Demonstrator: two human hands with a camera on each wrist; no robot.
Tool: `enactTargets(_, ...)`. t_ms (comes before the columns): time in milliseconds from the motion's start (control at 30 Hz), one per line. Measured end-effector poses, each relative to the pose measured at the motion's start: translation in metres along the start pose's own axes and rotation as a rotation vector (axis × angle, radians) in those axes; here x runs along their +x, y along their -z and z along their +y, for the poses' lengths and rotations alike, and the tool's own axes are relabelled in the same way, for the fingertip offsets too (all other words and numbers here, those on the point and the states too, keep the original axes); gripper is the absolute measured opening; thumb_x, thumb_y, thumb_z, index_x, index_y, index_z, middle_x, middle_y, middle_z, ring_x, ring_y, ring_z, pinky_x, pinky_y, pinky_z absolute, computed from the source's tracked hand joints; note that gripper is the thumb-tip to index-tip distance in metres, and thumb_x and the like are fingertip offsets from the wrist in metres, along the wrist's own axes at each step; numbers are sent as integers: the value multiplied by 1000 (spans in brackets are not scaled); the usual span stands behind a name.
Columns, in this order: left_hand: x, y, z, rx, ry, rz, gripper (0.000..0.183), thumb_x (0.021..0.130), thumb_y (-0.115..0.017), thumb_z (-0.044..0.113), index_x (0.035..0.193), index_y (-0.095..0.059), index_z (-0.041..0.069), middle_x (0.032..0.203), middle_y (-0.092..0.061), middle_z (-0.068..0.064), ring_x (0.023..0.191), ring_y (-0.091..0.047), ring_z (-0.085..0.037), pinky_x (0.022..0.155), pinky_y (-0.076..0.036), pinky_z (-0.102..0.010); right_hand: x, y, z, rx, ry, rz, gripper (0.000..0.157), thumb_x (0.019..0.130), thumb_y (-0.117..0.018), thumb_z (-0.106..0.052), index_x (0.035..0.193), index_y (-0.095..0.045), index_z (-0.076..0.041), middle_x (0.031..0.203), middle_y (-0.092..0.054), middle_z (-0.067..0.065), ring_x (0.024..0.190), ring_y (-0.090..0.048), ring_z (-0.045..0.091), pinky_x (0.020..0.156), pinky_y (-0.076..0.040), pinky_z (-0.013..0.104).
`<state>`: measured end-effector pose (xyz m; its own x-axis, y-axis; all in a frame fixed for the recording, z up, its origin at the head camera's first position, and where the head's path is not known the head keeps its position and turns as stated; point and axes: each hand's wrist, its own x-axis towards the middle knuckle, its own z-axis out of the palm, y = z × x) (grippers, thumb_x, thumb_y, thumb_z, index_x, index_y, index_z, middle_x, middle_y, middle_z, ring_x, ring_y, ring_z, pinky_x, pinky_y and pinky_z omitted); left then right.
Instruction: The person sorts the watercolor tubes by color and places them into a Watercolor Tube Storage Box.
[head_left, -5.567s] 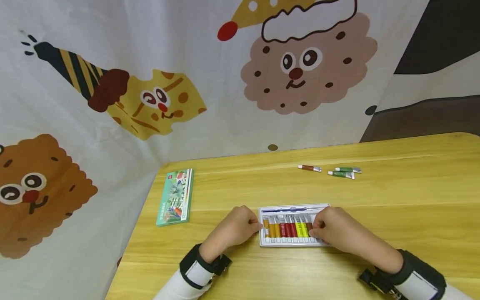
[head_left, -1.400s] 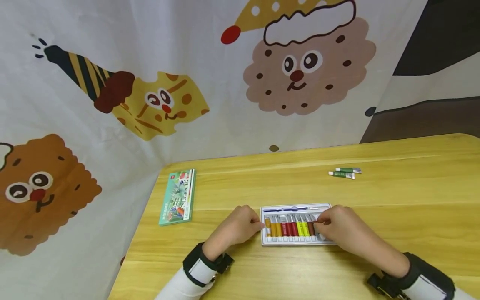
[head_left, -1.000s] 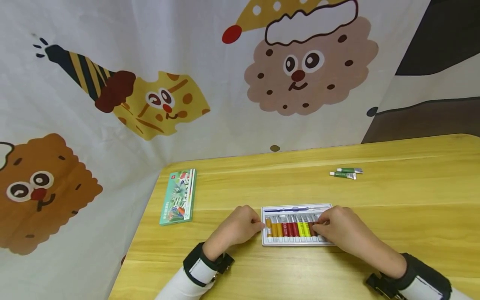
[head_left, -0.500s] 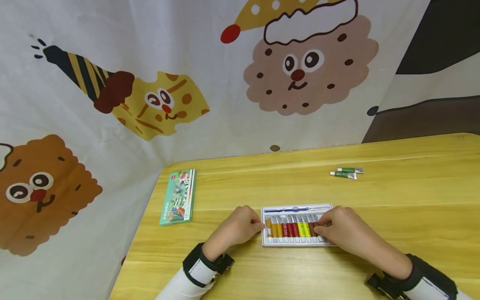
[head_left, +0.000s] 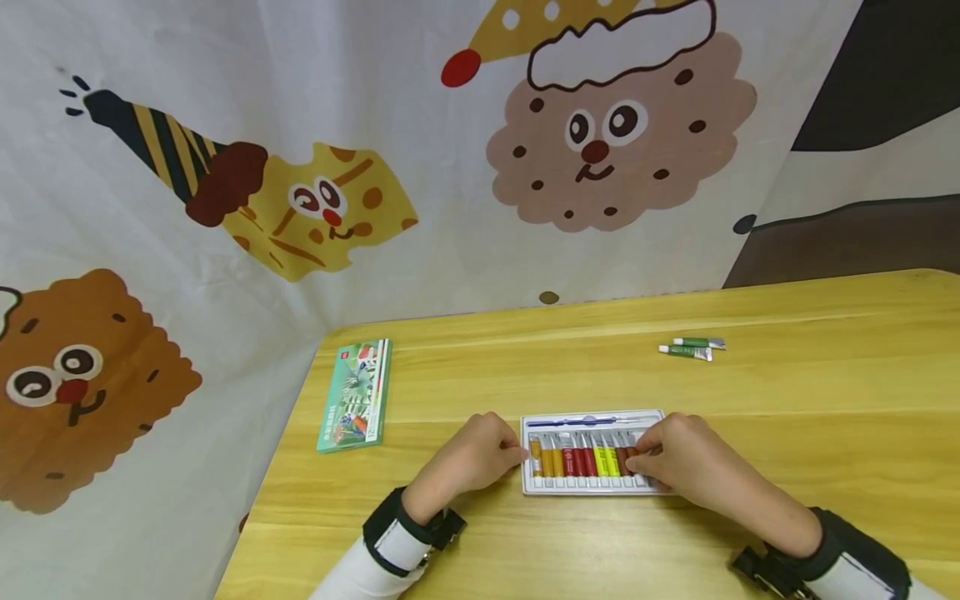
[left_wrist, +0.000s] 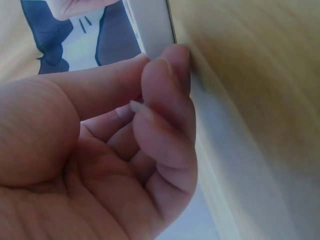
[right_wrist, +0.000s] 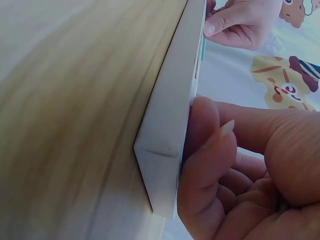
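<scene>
A white tray (head_left: 592, 490) of paint tubes lies on the table in the head view, with a thin blue paintbrush (head_left: 558, 422) along its back edge. My left hand (head_left: 474, 454) pinches the tray's left end between thumb and fingertips. At the right end, my right hand (head_left: 686, 457) has thumb and index finger on a brown paint tube (head_left: 628, 457), hiding the end slots. Orange tubes (head_left: 552, 462), red tubes (head_left: 581, 462) and yellow tubes (head_left: 606, 461) fill the row to its left. The right wrist view shows the tray's side wall (right_wrist: 170, 110) flat on the table, beneath the right fingers.
Two green paint tubes (head_left: 686, 352) lie side by side behind the tray, toward the right. A teal paint box (head_left: 354, 396) lies at the table's left edge. Behind the wooden table (head_left: 487, 367) hangs a white curtain (head_left: 450, 250) with cartoon prints.
The brown tube that lay behind the tray is gone from there, and more brown shows in the tray's row. Over the last second both hands have stayed almost still.
</scene>
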<state>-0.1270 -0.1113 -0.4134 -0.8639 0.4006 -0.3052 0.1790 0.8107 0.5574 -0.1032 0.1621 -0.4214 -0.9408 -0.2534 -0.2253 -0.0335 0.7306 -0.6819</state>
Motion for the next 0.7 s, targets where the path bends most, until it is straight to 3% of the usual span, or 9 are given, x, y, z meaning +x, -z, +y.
enactTargets(333,-1,0,1,-3,4,-4,35,91,-63,25,57,-63,14,48,-38,7,44,-38,-9,41,-28,-22,0,0,0,-11,-4,-2,9,77,-76,-17,81,-73,-9,71,-60,2,44,-49,9,38,-40,22)
enactTargets(700,-1,-1,1,-1,2,2,36,91,-63,25,57,-63,13,48,-37,6,44,-37,-9,41,-28,-22,0,2,-1,-3,16,-1,5,79,-74,-14,75,-71,-12,61,-59,-1,43,-48,10,38,-37,21)
